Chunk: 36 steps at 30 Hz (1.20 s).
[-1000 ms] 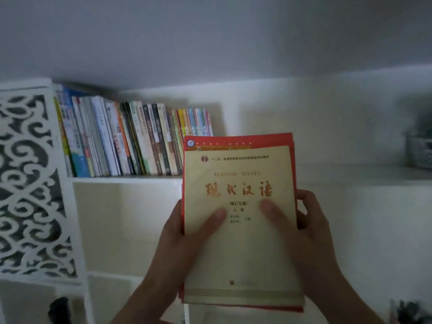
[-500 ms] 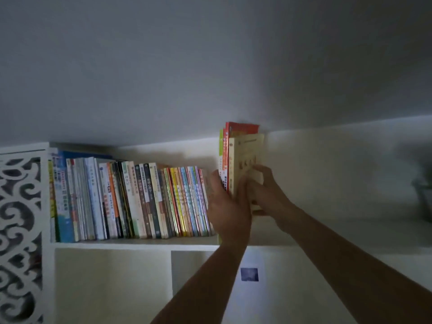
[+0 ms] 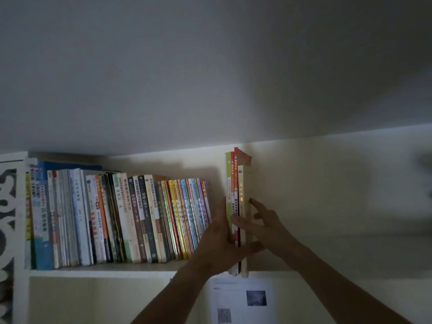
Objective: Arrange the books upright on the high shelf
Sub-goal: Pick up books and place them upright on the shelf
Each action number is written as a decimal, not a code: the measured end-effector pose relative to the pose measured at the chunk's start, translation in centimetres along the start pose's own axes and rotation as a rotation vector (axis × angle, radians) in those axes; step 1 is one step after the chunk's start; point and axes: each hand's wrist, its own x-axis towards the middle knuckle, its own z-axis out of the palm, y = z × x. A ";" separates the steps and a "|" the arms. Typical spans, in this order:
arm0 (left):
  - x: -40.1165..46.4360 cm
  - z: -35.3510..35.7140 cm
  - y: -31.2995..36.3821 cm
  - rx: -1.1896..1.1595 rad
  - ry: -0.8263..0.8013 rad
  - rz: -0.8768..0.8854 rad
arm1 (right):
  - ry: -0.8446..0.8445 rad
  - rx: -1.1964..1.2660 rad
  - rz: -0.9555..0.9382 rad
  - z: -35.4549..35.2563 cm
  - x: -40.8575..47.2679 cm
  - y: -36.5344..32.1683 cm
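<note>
The slim stack of red, green and cream paperback books (image 3: 237, 206), held flat a second ago, now stands upright on the white high shelf (image 3: 105, 273), apart from the leaning row of colourful books (image 3: 121, 220). The left hand (image 3: 217, 244) grips its near edge while the right hand's (image 3: 264, 226) straight fingers steady the cream cover; closing the gap likely remains

Both forearms are bare up to the frame edge, with no sleeve showing. The left hand (image 3: 219, 242) and right hand (image 3: 266, 226) wear no gloves, rings or watch.

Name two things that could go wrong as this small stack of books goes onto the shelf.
The held books stand apart from the leaning row, so they may topple once the left hand and right hand let go. Their bottom ends overhang the shelf edge and might slide off.
</note>
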 end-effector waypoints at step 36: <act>-2.2 -0.5 -5.1 -0.074 0.012 0.021 | 0.116 0.074 0.028 2.5 0.8 4.4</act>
